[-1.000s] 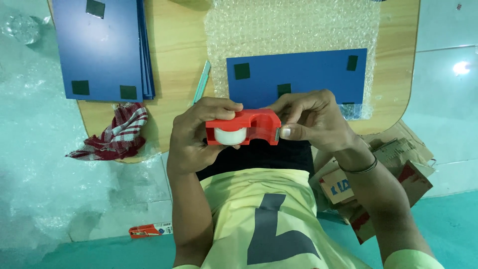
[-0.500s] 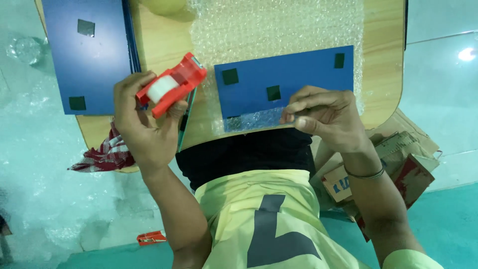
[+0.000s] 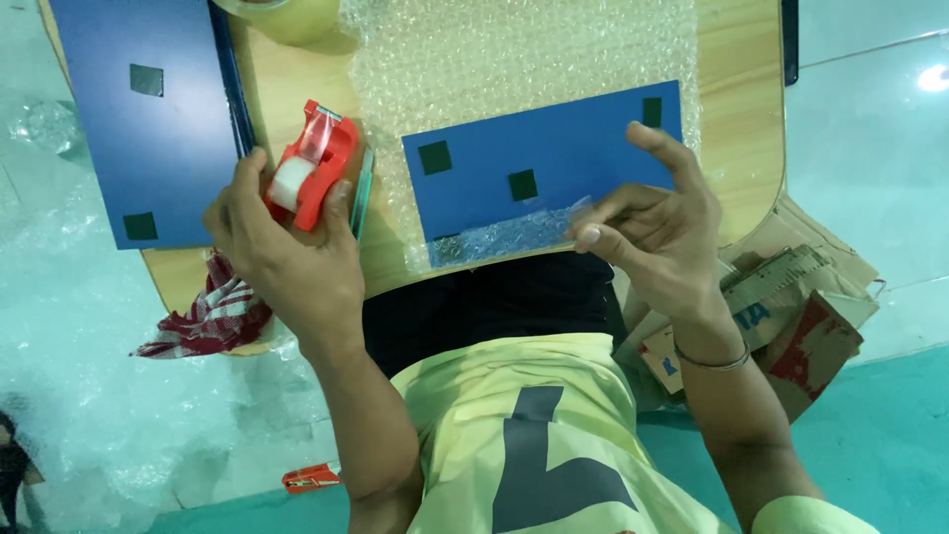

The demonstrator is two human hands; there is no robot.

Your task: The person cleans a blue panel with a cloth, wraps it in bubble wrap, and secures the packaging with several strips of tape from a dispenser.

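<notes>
On wooden table (image 3: 736, 148), left hand (image 3: 282, 252) clasps tape dispenser (image 3: 311, 178); right hand (image 3: 662, 232) pinches tape.

Your left hand (image 3: 282, 247) is clenched in a grasp; your right hand (image 3: 657, 232) pinches, remaining fingers spread.

A small packing workspace, as we see it from above.

We see a wooden table (image 3: 741, 119) spread with bubble wrap (image 3: 514, 69), blue boards (image 3: 148, 119) stacked to one side, a red tape dispenser (image 3: 311, 173), a roll of clear tape (image 3: 287, 15), and torn cardboard scraps (image 3: 791, 316) lying on the teal floor (image 3: 880, 435).
</notes>
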